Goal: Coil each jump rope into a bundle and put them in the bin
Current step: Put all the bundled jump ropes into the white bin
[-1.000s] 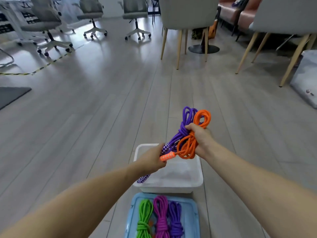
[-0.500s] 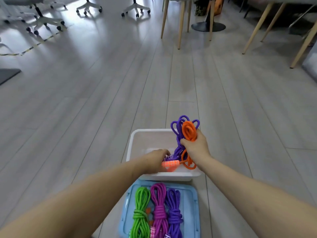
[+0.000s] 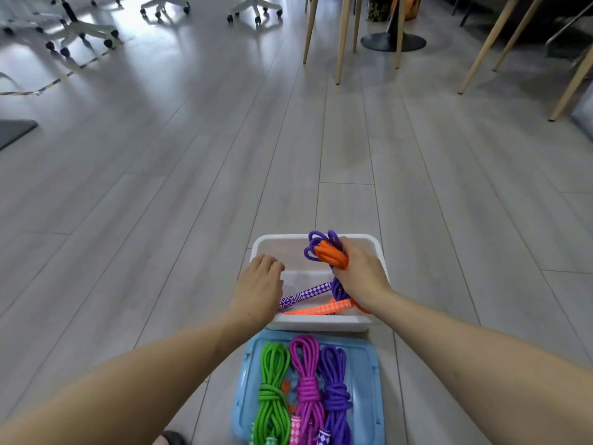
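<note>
A white bin (image 3: 282,245) stands on the floor in front of me. My right hand (image 3: 361,277) grips two coiled jump ropes together inside it, an orange one (image 3: 332,255) and a purple one (image 3: 317,239). Their patterned handles, purple (image 3: 306,295) and orange (image 3: 324,308), lie across the bin's floor. My left hand (image 3: 258,289) hovers over the bin's left edge with loosely curled fingers, holding nothing. Nearer me, a light blue lid (image 3: 364,380) carries three tied bundles: green (image 3: 272,390), magenta (image 3: 308,383) and purple (image 3: 335,393).
Grey plank floor spreads all around. Wooden chair legs (image 3: 341,40) and a black round table base (image 3: 393,43) stand far ahead at right; office chair bases (image 3: 80,30) sit far left. A dark mat (image 3: 12,131) lies at the left edge.
My right hand lowered the orange and purple coils into the white bin. My left hand let go of the handles, which now lie in the bin, and moved left.
</note>
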Motion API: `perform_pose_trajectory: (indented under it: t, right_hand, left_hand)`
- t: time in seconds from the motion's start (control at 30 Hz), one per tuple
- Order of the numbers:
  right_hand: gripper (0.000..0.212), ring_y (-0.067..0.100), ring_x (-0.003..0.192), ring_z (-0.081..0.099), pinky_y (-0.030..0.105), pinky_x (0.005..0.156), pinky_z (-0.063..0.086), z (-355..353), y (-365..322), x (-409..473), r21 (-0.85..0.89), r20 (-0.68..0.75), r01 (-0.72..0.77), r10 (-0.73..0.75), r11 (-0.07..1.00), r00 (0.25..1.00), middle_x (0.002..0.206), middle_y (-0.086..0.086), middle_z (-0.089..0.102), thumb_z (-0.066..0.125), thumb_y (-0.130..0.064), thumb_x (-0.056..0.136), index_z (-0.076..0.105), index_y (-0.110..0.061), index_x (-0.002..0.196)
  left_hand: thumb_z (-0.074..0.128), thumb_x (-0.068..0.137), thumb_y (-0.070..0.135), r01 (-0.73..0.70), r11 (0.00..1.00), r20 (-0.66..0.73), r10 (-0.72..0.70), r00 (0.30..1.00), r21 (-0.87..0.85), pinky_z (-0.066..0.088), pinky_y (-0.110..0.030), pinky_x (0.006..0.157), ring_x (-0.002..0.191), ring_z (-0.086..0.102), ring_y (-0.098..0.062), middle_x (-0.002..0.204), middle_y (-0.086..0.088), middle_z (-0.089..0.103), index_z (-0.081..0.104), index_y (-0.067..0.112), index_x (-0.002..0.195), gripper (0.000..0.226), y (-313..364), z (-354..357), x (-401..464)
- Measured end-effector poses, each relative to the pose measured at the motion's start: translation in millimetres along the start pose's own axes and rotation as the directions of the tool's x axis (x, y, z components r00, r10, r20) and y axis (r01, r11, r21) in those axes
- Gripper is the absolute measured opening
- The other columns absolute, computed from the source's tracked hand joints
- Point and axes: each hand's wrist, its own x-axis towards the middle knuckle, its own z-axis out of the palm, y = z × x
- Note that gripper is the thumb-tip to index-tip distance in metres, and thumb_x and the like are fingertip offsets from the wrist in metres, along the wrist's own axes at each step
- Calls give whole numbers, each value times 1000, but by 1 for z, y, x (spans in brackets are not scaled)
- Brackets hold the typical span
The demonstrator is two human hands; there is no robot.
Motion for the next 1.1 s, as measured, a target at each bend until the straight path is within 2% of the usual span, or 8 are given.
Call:
perform_pose_trajectory:
  t: [0.13,0.2,0.33,0.47,0.63,0.83,0.93,1.1]
  right_hand:
    - [46,29,105,66,37,84,49,12,-6,17,-471,280,323,-208,820,937,113,2,70,69,-22,85,58,-29,129]
    - [53,30,111,61,39,92,45,27,-6,21,-557,400,419,-211,717,892,119,2,65,71,-37,86,51,-30,135]
    - [102,30,145,32,51,123,18,45,1,22,-451,500,343,-86,824,862,156,7,36,79,-49,76,24,-24,159]
    - [90,26,155,19,43,127,14,27,8,21,-347,497,319,-115,882,860,167,11,23,74,-37,88,26,-13,160]
    - [66,34,132,50,41,109,42,16,27,19,-393,391,163,4,905,920,144,11,47,72,-20,89,46,-17,150]
    - [68,33,132,51,38,104,44,20,22,20,-367,498,164,44,916,866,149,10,49,68,-5,87,44,-15,149]
    - [70,34,125,54,41,100,48,17,21,26,-370,391,87,70,925,918,142,13,50,75,-10,83,45,-11,146]
    - [25,29,99,57,32,79,48,19,28,22,-468,309,125,30,875,951,106,8,53,68,-4,87,61,-6,110]
  left_hand:
    - [62,92,1,43,990,-27,-47,999,-132,43,-39,106,122,51,-32,133,-15,54,54,1,134,43,5,1,-1]
    - [63,93,3,47,988,-32,-53,998,-145,40,-37,109,125,48,-29,136,-13,52,50,3,139,48,8,-1,-2]
    - [68,85,1,14,991,-31,-19,999,-133,43,-41,105,120,52,-34,130,-16,55,53,0,133,50,8,-1,-1]
    - [64,77,-6,2,994,-28,-5,1000,-107,43,-39,102,115,51,-32,128,-14,55,54,3,129,54,5,0,-2]
    - [62,79,-5,0,997,-13,-1,1000,-79,43,-39,101,114,51,-32,127,-14,55,56,4,126,48,4,1,-2]
    - [63,79,-2,5,998,4,-5,1000,-60,43,-37,98,111,51,-30,123,-12,55,57,6,121,44,5,2,0]
    - [65,74,-2,-25,999,2,25,1000,-33,47,-40,93,103,55,-33,114,-14,59,61,5,115,42,1,5,1]
    - [59,86,12,-61,997,80,57,995,41,33,-39,109,113,56,-32,118,-5,63,65,15,119,34,-2,11,5]
